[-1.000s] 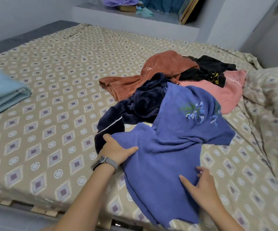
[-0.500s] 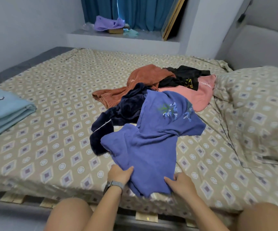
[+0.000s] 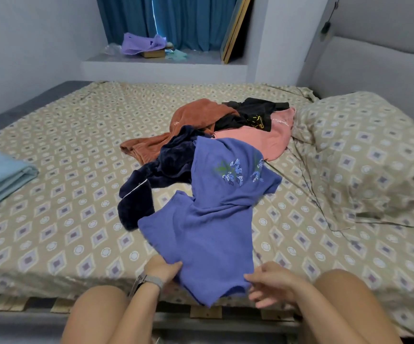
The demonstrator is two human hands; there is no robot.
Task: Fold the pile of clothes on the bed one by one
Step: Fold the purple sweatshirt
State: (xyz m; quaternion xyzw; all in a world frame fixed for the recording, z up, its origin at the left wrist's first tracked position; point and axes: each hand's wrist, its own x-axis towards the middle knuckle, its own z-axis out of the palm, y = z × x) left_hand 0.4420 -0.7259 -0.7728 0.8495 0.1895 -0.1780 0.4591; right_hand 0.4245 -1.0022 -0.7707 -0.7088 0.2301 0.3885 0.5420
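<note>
A: In the head view, where is the garment being worked on?

B: The blue shirt [image 3: 210,229] lies stretched from the clothes pile [image 3: 225,135] toward the near edge of the bed [image 3: 52,219], its hem hanging just over that edge. An embroidered flower motif shows on its far part, close to the pile.

A: And the hands?

B: The left hand [image 3: 162,268], with a wristwatch [image 3: 146,281] on its wrist, pinches the shirt's lower left edge, thumb on top of the cloth. The right hand [image 3: 272,281] sits at the lower right edge; its fingertips touch the fabric, but the fingers are spread and only loosely bent, so it does not seem to be clamped on anything.

A: What else makes up the pile?

B: A navy fleece garment [image 3: 156,180] lies partly under the blue shirt on its left. Behind it are a rust-brown garment [image 3: 191,120], a pink garment [image 3: 255,140] and a black garment [image 3: 250,112] on top of the pink one.

A: Anything beside the pile?

B: A folded light-blue cloth [image 3: 0,177] rests at the left edge of the bed, well apart from the pile. A pillow [image 3: 374,150] in the same patterned fabric lies on the right. The person's bare knees show at the bottom. On the window ledge [image 3: 166,63] beyond the bed sits a purple bag [image 3: 141,43], with blue curtains [image 3: 176,18] behind it.
</note>
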